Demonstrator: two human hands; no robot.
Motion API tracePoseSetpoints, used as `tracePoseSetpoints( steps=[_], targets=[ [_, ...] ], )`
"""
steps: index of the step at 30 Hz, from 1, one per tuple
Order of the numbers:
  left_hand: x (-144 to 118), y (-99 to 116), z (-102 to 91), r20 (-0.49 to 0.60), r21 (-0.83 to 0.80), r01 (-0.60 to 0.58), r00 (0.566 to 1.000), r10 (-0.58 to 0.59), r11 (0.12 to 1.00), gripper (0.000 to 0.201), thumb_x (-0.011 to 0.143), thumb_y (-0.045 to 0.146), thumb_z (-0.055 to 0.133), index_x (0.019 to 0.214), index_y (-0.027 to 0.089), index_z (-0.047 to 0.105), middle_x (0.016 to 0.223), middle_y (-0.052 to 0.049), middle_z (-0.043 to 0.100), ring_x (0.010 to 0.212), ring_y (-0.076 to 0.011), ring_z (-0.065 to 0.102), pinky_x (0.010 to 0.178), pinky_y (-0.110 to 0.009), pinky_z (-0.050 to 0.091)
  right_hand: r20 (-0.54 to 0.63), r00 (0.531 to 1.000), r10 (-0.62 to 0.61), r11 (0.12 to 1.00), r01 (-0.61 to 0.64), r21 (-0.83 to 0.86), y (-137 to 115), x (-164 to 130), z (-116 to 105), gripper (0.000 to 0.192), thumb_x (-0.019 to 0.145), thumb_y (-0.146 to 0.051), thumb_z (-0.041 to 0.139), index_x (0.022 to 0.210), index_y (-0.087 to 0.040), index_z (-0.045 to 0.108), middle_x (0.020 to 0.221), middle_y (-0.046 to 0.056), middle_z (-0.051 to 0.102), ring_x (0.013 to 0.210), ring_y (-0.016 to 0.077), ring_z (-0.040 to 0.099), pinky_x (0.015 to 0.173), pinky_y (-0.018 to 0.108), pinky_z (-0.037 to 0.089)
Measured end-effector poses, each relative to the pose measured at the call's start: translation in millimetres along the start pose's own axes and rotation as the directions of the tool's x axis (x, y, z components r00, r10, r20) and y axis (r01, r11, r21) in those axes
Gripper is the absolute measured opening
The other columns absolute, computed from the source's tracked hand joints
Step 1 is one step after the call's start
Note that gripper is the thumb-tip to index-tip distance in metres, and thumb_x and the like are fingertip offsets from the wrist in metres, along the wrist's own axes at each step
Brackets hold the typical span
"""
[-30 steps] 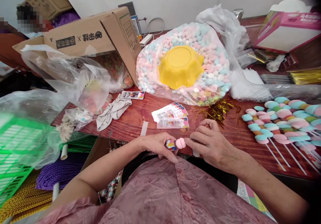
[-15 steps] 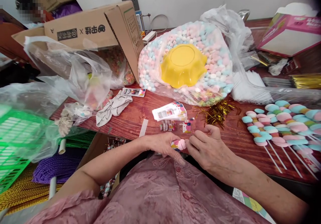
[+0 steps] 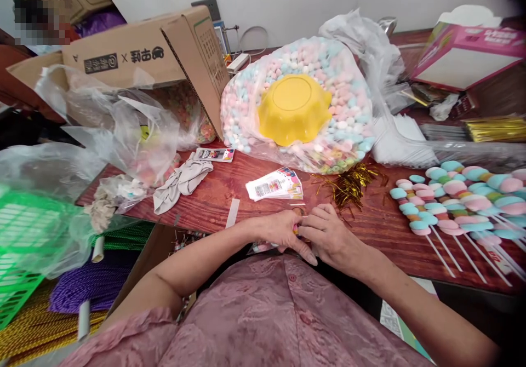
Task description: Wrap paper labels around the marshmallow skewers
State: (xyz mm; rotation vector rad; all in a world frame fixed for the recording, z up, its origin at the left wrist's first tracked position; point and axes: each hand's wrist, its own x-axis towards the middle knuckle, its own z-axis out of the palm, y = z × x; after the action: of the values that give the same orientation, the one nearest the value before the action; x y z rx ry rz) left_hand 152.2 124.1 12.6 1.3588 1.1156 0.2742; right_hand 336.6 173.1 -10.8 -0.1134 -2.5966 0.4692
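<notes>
Both hands are together at the front edge of the bench, about mid-length. Left hand looks to be grasping a small pink-and-yellow piece, thumb stretched out below. Right hand has its fingers bent in against the left's; can't tell whether they grip the piece or only press on it.

To do it well, I'd say: left as the clamp, light and steady; right for the fine work. Finger pads, not nails, since the piece may crease or dent. Better with the work a bit further in from the front edge, so a slip lands on wood, not on the shirt. Stay left of the gold tinsel; loose strands could stick to the fingers. Printed cards lie just behind the hands, so a low wrist could push them.

Hard to see: nearly all of the piece is under fingers, so no read on its shape or how it's held. Coloured print below the left wrist, mostly covered; can't tell if it's joined to the piece. Sweets on sticks, toward the right end, run out of view. Bench's front right corner is lost in shadow. Contents of the cardboard box, back left, are murky behind crumpled plastic.
</notes>
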Motion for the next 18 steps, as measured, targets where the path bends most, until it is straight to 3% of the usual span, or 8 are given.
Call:
tracePoseSetpoints(
  steps=[3,5,8,10,14,18],
  targets=[
    [-1.0,-0.2,-15.5,-0.112,0.095,-0.11,0.986,0.12,0.989,0.062,0.049,0.045,0.091,0.099,0.018,0.065,0.083,0.002,0.064,0.072,-0.0146,0.056,0.063,-0.024,0.042,-0.013,0.998,0.055,0.998,-0.055,-0.015,9.8,-2.8,-7.0,0.024,0.09,-0.008,0.045,0.095,-0.017,0.066,0.084,0.004,0.065,0.081,0.0164,0.049,0.079,0.036,0.03],
    [-4.3,-3.5,-22.7,-0.086,0.059,-0.138,0.986,0.143,0.989,0.061,0.054,0.046,0.089,0.103,0.018,0.064,0.091,0.0,0.063,0.08,-0.0152,0.056,0.071,-0.025,0.044,-0.032,0.997,0.067,0.996,-0.069,-0.064,14.9,-3.5,-13.9,0.029,0.088,-0.004,0.043,0.095,-0.018,0.068,0.083,0.003,0.066,0.079,0.0154,0.05,0.079,0.037,0.03],
    [-10.5,-9.2,-23.2,-0.003,-0.073,-0.057,0.998,0.057,0.996,0.044,0.082,0.057,0.064,0.1,0.016,0.061,0.081,0.002,0.056,0.069,-0.0112,0.05,0.064,-0.024,0.042,-0.073,0.995,0.065,0.985,-0.075,-0.155,21.8,-4.0,-22.1,0.027,0.088,-0.005,0.047,0.094,-0.02,0.069,0.081,0.002,0.068,0.076,0.0144,0.052,0.078,0.037,0.03],
    [-13.6,-11.9,-19.0,-0.049,-0.108,-0.052,0.998,0.047,0.993,0.044,0.093,0.058,0.047,0.102,0.017,0.059,0.083,0.001,0.053,0.068,-0.0104,0.048,0.061,-0.022,0.042,-0.123,0.988,0.097,0.983,-0.114,-0.143,26.3,-4.2,-24.8,0.022,0.09,-0.008,0.05,0.097,-0.02,0.068,0.085,0.003,0.07,0.076,0.0146,0.056,0.077,0.035,0.033],
    [-12.0,-16.5,-11.8,-0.219,0.0,-0.151,0.965,0.147,0.989,0.038,0.099,0.049,0.038,0.097,0.017,0.057,0.089,-0.001,0.056,0.08,-0.0122,0.05,0.072,-0.023,0.043,-0.133,0.965,0.225,0.974,-0.219,0.053,30.8,-1.4,-18.7,0.019,0.095,-0.011,0.046,0.095,-0.017,0.064,0.081,0.004,0.065,0.072,0.0127,0.057,0.065,0.026,0.04],
    [-4.5,-21.5,-8.7,-0.273,0.163,-0.148,0.943,0.188,0.976,0.041,0.101,0.042,0.031,0.078,0.017,0.052,0.072,0.001,0.052,0.069,-0.0123,0.047,0.067,-0.024,0.039,-0.067,0.978,0.199,0.98,-0.197,0.035,24.6,8.4,3.4,0.024,0.094,-0.009,0.04,0.079,-0.017,0.057,0.069,0.002,0.056,0.062,0.0126,0.051,0.058,0.025,0.039]
  ],
)
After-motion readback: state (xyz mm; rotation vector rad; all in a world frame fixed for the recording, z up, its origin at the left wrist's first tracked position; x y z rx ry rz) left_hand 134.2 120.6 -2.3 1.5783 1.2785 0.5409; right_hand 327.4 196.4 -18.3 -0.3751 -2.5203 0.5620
